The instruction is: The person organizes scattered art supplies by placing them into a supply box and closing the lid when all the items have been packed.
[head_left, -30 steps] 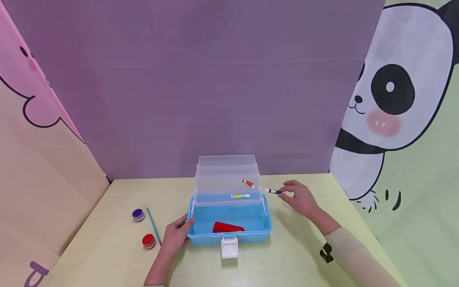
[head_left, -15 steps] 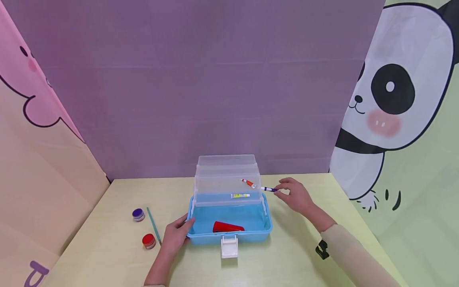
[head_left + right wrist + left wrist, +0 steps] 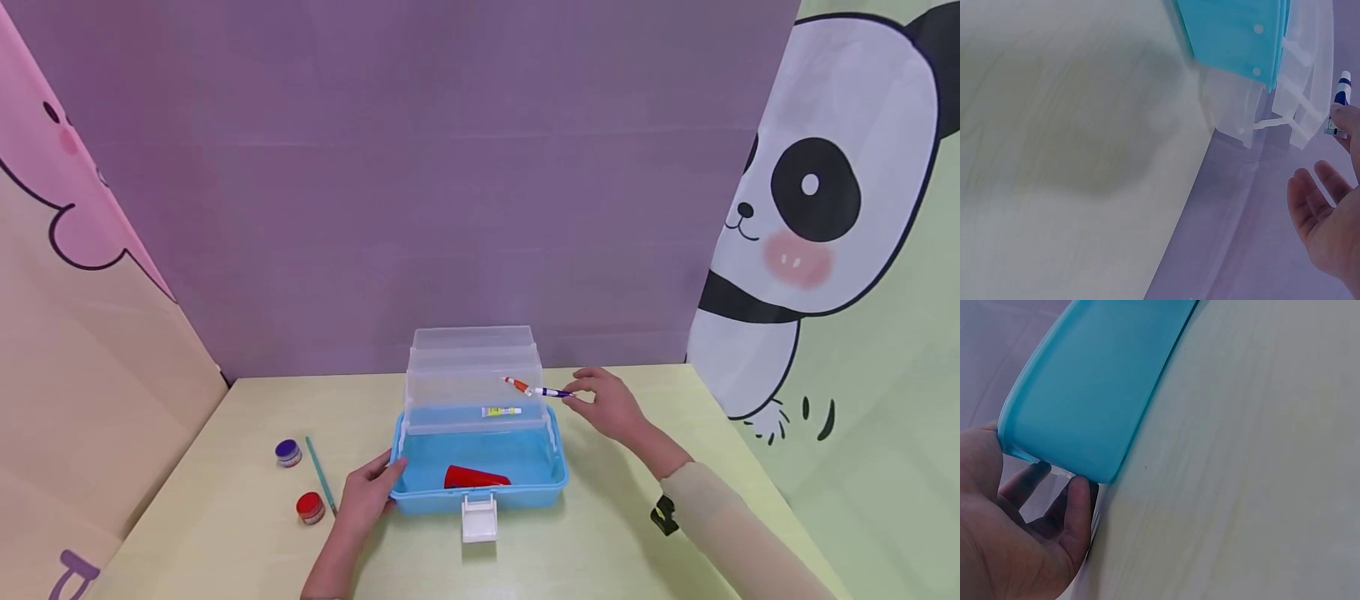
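The blue box [image 3: 480, 498] stands on the table in the head view, its clear lid and tiers raised at the back. My left hand [image 3: 364, 495] grips its left end, thumb over the rim; the left wrist view shows fingers [image 3: 1079, 512] against the wall. With thumb and fingertips, my right hand [image 3: 609, 406] pinches a small dark blue and white paint tube [image 3: 551, 392] at the right side of the clear tiers [image 3: 450, 387]. An orange paint tube [image 3: 517, 385] and a yellow paint tube [image 3: 501, 411] lie on those tiers. A red tapered object [image 3: 474, 477] lies inside the box.
Left of the box are a purple-lidded jar [image 3: 288, 452], a red-lidded jar [image 3: 310, 507] and a thin teal paintbrush [image 3: 320, 475] on the table [image 3: 225, 517]. A white latch [image 3: 479, 521] hangs from the box's front. A purple wall [image 3: 480, 167] rises behind.
My right hand has moved left with the dark blue tube, from beside the box to over the edge of the clear tiers, near the orange tube. The left hand keeps its grip.
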Action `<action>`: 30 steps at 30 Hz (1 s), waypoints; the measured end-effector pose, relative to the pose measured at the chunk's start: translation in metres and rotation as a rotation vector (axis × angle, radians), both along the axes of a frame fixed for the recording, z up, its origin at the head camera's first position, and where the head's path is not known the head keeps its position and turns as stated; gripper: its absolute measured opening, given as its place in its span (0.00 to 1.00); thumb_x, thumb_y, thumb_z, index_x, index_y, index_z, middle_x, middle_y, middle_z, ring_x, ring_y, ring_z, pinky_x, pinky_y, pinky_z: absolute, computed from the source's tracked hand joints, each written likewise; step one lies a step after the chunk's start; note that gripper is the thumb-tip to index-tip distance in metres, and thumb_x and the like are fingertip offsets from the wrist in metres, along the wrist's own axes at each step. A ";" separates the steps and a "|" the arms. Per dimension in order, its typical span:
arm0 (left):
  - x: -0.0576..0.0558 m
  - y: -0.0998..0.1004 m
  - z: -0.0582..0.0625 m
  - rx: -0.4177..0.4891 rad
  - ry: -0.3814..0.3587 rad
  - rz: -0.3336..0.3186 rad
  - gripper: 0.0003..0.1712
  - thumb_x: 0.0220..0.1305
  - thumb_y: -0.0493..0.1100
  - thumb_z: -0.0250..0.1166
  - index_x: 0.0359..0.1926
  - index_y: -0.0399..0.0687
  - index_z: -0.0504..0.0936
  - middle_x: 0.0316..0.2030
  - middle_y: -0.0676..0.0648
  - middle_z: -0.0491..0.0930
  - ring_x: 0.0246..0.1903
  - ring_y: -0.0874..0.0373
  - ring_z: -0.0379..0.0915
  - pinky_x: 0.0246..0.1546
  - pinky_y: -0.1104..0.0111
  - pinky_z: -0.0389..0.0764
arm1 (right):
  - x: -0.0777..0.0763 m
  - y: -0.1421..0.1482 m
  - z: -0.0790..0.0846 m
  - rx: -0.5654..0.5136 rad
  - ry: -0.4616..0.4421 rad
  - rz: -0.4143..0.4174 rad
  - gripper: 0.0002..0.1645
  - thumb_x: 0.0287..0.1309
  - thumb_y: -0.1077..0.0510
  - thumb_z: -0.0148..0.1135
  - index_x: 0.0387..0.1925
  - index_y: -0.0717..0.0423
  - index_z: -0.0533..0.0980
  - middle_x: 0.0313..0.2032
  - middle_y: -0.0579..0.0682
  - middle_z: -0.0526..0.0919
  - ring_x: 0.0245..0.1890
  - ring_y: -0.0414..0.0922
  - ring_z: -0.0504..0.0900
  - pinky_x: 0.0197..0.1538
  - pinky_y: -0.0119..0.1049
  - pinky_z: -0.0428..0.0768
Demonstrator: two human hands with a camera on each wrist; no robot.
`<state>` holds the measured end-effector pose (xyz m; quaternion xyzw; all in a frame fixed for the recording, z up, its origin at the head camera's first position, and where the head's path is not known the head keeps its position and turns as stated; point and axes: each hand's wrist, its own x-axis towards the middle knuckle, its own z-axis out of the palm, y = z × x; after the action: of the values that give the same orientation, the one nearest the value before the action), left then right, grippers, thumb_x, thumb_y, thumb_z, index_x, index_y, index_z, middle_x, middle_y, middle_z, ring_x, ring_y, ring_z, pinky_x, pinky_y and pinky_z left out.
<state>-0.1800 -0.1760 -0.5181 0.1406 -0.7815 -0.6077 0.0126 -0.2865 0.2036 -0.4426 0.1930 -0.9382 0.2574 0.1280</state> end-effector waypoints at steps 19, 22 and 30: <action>-0.002 -0.001 -0.004 -0.006 -0.004 0.001 0.38 0.64 0.60 0.63 0.68 0.44 0.70 0.57 0.33 0.74 0.39 0.52 0.76 0.32 0.67 0.80 | -0.006 -0.031 0.009 0.003 -0.016 0.013 0.11 0.59 0.51 0.68 0.40 0.50 0.86 0.53 0.56 0.78 0.53 0.56 0.76 0.45 0.48 0.81; -0.002 -0.001 -0.004 -0.008 0.000 -0.003 0.38 0.64 0.60 0.63 0.68 0.45 0.70 0.58 0.33 0.74 0.39 0.51 0.76 0.33 0.67 0.79 | -0.007 -0.038 0.010 0.006 -0.007 0.029 0.11 0.59 0.50 0.68 0.40 0.50 0.86 0.53 0.56 0.78 0.53 0.56 0.76 0.45 0.47 0.82; -0.004 -0.001 -0.003 0.006 -0.003 0.010 0.37 0.64 0.59 0.63 0.67 0.44 0.71 0.55 0.33 0.75 0.38 0.52 0.77 0.31 0.67 0.80 | -0.007 -0.058 0.014 0.008 0.017 0.045 0.12 0.58 0.49 0.69 0.40 0.50 0.86 0.54 0.55 0.78 0.56 0.56 0.75 0.47 0.48 0.81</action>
<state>-0.1839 -0.1767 -0.5214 0.1454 -0.7789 -0.6098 0.0140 -0.2937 0.1459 -0.4287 0.2165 -0.9336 0.2547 0.1293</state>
